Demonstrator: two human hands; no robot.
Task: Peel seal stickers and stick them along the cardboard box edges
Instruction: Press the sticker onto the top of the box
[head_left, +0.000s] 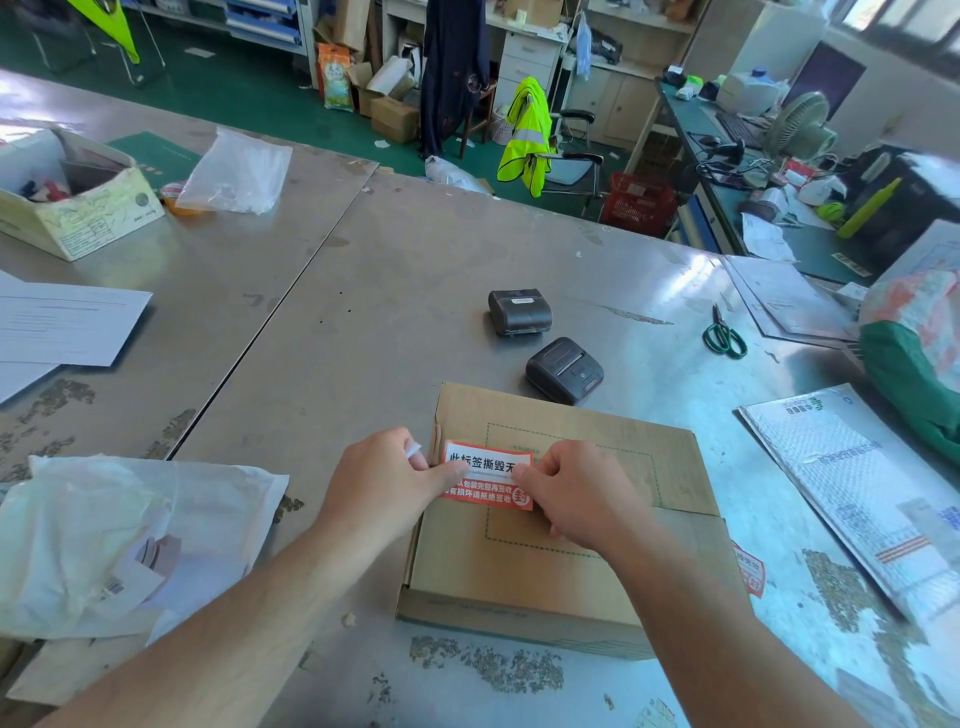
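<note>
A flat brown cardboard box (561, 525) lies on the metal table in front of me. A red and white seal sticker (488, 470) sits at the top left part of the box, near its left edge. My left hand (387, 486) pinches the sticker's left end, with a small white scrap between its fingers. My right hand (576, 493) pinches the sticker's right end. Another red sticker (749, 569) shows on the box's right side.
Two black handheld printers (519, 312) (564, 370) lie just beyond the box. Green scissors (723, 335) rest to the right, padded mailers (862, 488) at the right edge. White plastic bags (130, 530) lie left, papers (62, 325) and an open carton (72, 192) farther left.
</note>
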